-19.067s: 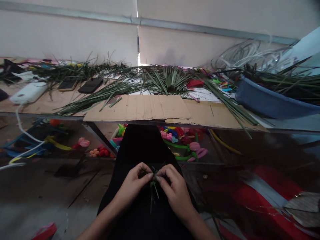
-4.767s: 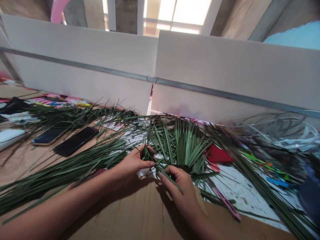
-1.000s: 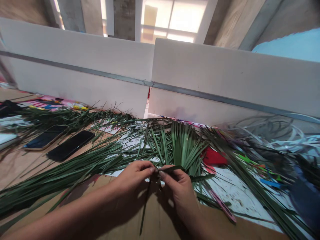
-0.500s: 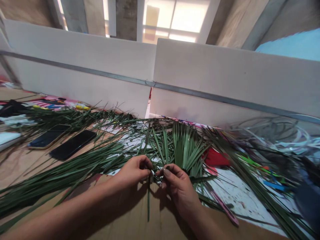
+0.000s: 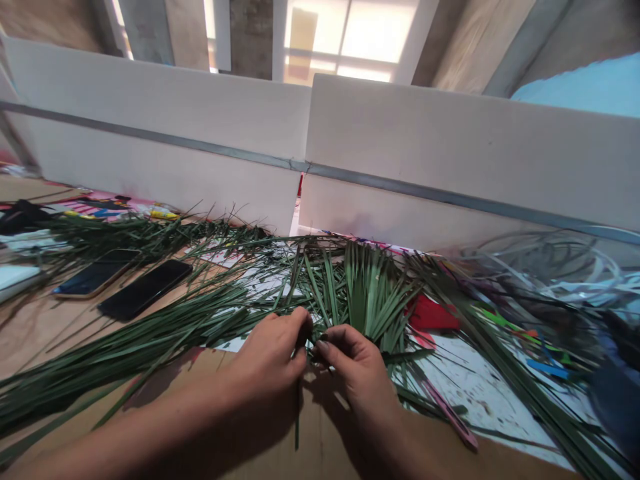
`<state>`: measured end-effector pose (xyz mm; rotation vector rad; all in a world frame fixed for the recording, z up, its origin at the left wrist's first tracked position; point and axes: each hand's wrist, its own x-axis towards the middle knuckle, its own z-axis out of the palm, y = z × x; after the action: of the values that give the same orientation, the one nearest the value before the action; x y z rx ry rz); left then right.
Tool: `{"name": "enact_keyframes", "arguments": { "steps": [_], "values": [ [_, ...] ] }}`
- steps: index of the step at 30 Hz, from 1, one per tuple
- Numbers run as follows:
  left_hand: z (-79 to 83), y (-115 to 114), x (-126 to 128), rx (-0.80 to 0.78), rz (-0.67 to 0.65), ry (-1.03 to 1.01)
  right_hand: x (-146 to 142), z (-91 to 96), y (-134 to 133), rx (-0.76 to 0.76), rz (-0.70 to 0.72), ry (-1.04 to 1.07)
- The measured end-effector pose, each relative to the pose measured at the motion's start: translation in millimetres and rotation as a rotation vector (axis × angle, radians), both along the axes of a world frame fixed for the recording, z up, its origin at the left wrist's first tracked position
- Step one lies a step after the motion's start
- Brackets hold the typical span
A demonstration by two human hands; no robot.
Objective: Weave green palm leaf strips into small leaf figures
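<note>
My left hand (image 5: 277, 347) is closed in a pinch, and a narrow green leaf strip (image 5: 297, 420) hangs down from below its fingers. Close beside it, my right hand (image 5: 357, 363) pinches with thumb and forefinger at a small dark piece of the leaf work, mostly covered by the fingertips. Both hands almost meet over the brown table (image 5: 270, 460). Just beyond them a fan-shaped palm leaf (image 5: 367, 293) lies spread. A long bundle of green leaf strips (image 5: 150, 340) stretches to the left of my left hand.
Two phones (image 5: 145, 290) lie at the left. A pink-handled tool (image 5: 453, 417) rests at the right on white paper (image 5: 480, 383), near a red cloth-like piece (image 5: 433, 313). More long leaves (image 5: 530, 380) cross the right side. White panels (image 5: 450, 147) stand along the back.
My left hand has turned and shifted slightly right, its fingers curling closer to my right hand. The hanging strip moved a little with it. My right hand stays nearly in place.
</note>
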<state>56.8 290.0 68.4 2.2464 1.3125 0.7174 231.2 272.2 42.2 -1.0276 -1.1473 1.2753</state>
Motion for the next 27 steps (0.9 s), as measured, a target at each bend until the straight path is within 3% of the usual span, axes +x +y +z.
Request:
{"name": "enact_keyframes", "arguments": {
  "steps": [6, 14, 18, 23, 27],
  "values": [
    [6.5, 1.3, 4.3, 0.091, -0.002, 0.101, -3.0, 9.0, -8.0, 0.115, -0.058, -0.211],
    [-5.3, 1.1, 19.8, 0.255, -0.047, 0.232, 2.5, 4.2, -5.0, 0.232, -0.162, -0.305],
    [-6.1, 0.4, 19.0, 0.400, -0.051, 0.298, 5.3, 4.8, -2.6, 0.255, -0.143, -0.341],
    [-11.4, -1.3, 13.7, 0.573, -0.070, 0.192, 4.2, 6.2, -2.9, 0.279, -0.105, -0.324],
    [-11.7, -3.6, 13.2, 0.586, 0.001, -0.011, 4.8, 9.5, -3.2, 0.311, -0.088, -0.388]
  ]
}}
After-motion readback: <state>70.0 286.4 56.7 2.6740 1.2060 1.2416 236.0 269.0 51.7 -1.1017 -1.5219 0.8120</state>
